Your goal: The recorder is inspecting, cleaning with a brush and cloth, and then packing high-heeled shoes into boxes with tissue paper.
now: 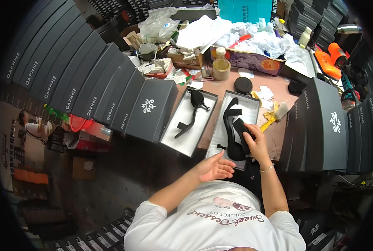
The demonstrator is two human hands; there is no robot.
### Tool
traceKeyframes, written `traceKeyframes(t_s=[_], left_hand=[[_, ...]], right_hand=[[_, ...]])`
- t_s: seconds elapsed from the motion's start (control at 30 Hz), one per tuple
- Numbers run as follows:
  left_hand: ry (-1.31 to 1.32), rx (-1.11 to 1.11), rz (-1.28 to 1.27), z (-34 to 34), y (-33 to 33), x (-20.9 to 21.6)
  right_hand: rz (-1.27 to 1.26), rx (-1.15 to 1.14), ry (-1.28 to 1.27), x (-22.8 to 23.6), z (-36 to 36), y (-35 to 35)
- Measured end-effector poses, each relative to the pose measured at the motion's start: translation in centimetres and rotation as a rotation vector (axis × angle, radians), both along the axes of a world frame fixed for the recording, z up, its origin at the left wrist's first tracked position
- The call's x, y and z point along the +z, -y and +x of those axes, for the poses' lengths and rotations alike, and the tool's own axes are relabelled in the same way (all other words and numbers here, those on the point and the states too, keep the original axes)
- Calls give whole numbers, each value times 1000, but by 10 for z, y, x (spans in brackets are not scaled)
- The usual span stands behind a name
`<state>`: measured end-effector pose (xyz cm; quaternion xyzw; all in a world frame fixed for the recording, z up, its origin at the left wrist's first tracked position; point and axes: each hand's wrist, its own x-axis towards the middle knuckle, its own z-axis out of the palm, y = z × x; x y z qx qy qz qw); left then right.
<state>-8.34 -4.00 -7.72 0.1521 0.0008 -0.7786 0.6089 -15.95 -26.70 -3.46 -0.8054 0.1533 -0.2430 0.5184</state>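
Note:
A black heeled sandal point(231, 138) lies in the white-lined open box part point(251, 109) in front of me. My right hand point(256, 142) holds a black oblong block point(241, 133), whose exact kind I cannot make out, over that sandal's right side. My left hand point(215, 167) is open at the near end of this box part, palm turned up and fingers apart, with nothing in it. To the left, another black heeled sandal point(193, 113) rests on its side in a second white-lined box part point(176, 144).
Dark shoeboxes point(146, 111) form a long row at left; more boxes point(326, 125) stand at right. Behind are a bottle point(221, 69), a round black tin point(243, 85), a yellow-handled brush point(274, 115), crumpled paper point(261, 39) and an orange tape dispenser point(329, 62).

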Motion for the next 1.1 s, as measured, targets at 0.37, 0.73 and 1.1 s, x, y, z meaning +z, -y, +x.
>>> traceKeyframes(t_s=[0.37,0.73,1.1], left_hand=[[-424,1443,416,134,80,-41],[1203,1687,754,106,26,-10],[1419,1381,228,51,-4,85]], right_hand=[[-284,48,-33,-7,5,-23],[132,18,42,-12,2,-9],[-361,291,187,78,-9,-71]])
